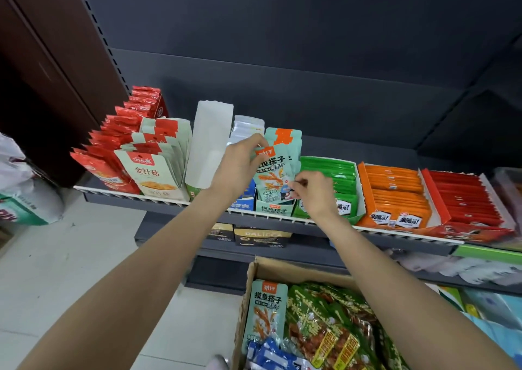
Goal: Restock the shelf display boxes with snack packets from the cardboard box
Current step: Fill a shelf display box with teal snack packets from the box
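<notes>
Both hands work at the teal display box (275, 209), which stands at the front edge of the shelf (158, 198). The left hand (240, 163) reaches in from the left of that box and pinches the top corner of the front teal snack packet (275, 173), fingers curled on its upper edge. The right hand (312, 190) comes in from the right of the box, thumb and forefinger closed on the packet's lower right edge. The packet stands upright in the box, with more teal packets (286, 138) lined up behind it.

Just left of the teal display box sits a blue box (241, 200), and beyond that a tall white box (207, 143), then pale packets with red tops (154, 169) and red packets (113, 141). Just right of the teal box are a green display box (333, 177), an orange one (395, 197) and a red one (463, 203).

Below the teal box, nearer the person, the open cardboard box (255, 269) holds another teal packet (265, 313) standing against its left wall, green snack bags (324, 327) and blue packets (271, 355).
</notes>
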{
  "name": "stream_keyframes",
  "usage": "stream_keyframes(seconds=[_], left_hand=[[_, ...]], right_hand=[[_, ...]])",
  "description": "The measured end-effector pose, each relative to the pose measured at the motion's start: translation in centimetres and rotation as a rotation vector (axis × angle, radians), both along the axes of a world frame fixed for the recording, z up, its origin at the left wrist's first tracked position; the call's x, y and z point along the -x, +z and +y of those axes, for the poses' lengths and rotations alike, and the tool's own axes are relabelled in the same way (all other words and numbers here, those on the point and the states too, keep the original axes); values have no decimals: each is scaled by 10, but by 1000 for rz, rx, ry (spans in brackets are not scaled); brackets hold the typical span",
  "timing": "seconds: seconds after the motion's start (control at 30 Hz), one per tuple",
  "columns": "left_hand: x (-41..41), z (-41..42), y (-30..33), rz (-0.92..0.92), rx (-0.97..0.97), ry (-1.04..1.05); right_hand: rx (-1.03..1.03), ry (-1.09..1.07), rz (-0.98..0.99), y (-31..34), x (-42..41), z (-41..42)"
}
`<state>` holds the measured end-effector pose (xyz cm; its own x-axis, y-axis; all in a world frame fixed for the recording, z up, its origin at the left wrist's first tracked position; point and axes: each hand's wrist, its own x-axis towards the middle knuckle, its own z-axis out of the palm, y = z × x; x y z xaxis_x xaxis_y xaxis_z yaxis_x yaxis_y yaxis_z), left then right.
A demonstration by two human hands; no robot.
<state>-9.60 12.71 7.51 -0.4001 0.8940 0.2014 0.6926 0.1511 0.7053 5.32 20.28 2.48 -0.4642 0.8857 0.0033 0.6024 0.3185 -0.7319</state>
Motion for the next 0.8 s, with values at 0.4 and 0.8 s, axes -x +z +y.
stream_keyframes(seconds=[0.4, 0.8], left_hand=[[-2, 5, -5, 377, 258, -75], [-31, -24, -31, 576, -128, -20]], right_hand=[[-59, -23, -48, -5, 1, -13], [-8, -88, 55, 10, -14, -30]])
